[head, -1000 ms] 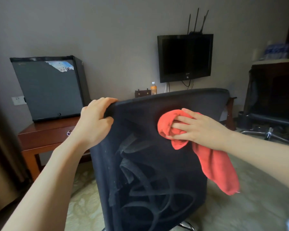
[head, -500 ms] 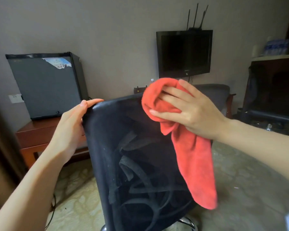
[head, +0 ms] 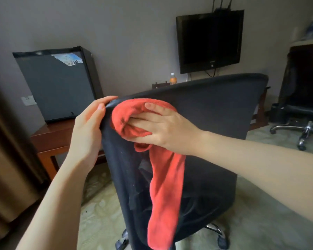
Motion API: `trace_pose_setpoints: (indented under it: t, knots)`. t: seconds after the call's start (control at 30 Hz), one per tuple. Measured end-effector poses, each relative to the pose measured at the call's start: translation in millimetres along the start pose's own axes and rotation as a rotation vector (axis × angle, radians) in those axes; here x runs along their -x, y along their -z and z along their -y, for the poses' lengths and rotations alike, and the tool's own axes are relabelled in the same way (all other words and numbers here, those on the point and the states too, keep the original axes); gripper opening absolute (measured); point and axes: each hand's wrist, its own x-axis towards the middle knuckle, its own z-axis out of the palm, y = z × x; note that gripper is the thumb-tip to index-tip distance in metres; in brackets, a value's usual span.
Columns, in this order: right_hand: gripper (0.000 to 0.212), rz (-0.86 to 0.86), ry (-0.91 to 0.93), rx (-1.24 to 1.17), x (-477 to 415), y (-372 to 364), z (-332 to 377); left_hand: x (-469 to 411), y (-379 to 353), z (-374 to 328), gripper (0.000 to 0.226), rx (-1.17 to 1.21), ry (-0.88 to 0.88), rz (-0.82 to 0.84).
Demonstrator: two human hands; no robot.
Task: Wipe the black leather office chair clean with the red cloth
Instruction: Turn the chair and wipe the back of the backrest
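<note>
Gripping the bunched red cloth (head: 128, 114), your right hand (head: 166, 127) sits beside your left hand (head: 89, 130) clasping the black office chair's (head: 215, 114) top corner, its back spreading rightward and down.

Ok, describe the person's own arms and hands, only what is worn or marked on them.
Both are bare. The left hand and right hand wear no gloves, and no rings show on the visible fingers. The left forearm and right forearm have no sleeves, watch or bracelet as far as the frame reaches. Visible nails are short, with no polish apparent.
</note>
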Motion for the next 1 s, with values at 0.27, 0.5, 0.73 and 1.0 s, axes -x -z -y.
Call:
trace_pose_setpoints:
  t: [0.27, 0.5, 0.73, 1.0]
  knots:
    - [0.029, 0.401, 0.174, -0.23, 40.0, 4.4, -2.5, 6.6, -5.6, -15.4, 0.046, 0.018, 0.192, -0.002]
    - [0.019, 0.491, 0.212, -0.251, 61.3, 35.0, -10.7, 10.1, -8.8, -24.0, 0.053, 0.081, 0.272, 0.063]
    - [0.033, -0.081, -0.029, -0.197, 1.1, 68.2, -31.8, 2.1, -5.5, -26.0, 0.072, 0.089, 0.297, 0.171]
    - [0.045, -0.174, -0.2, -0.122, -51.9, 25.7, -0.5, -4.4, -6.0, -30.3, 0.07, 0.263, 0.387, 0.111]
